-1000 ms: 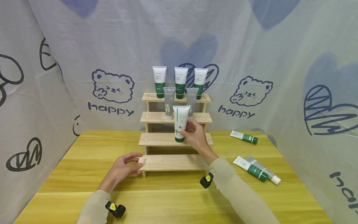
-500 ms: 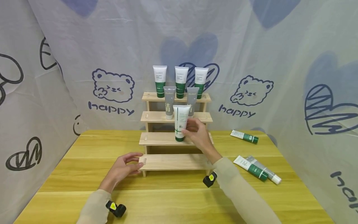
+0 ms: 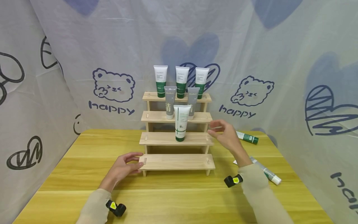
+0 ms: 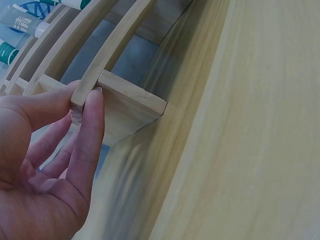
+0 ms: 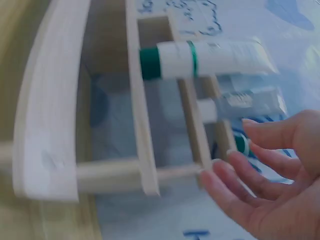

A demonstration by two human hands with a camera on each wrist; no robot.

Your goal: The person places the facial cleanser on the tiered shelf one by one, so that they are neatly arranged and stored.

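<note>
A stepped wooden display stand [image 3: 176, 161] stands on the table. My left hand [image 3: 123, 168] pinches the left end of its lowest board between thumb and finger, as the left wrist view shows with the hand [image 4: 55, 150] at the board's edge [image 4: 92, 82]. On the second step from the bottom, a white squeeze tube [image 3: 181, 123] stands upright on its green cap. My right hand [image 3: 225, 133] is off to the right of that tube, beside the stand's right end, its fingers loosely bent and holding nothing. In the right wrist view, the hand [image 5: 270, 175] is apart from the white tube [image 5: 215, 59].
Two grey tubes [image 3: 170, 102] stand on the step above; three white-and-green tubes [image 3: 160, 81] line the top step. On the table at right lie a green-capped tube [image 3: 249, 137] and a grey tube [image 3: 267, 172], another partly hidden by my right arm. A patterned cloth [image 3: 179, 25] hangs behind.
My right hand has let go of the white tube and moved right, leaving it upright on the step. My left hand has stayed at the lowest board.
</note>
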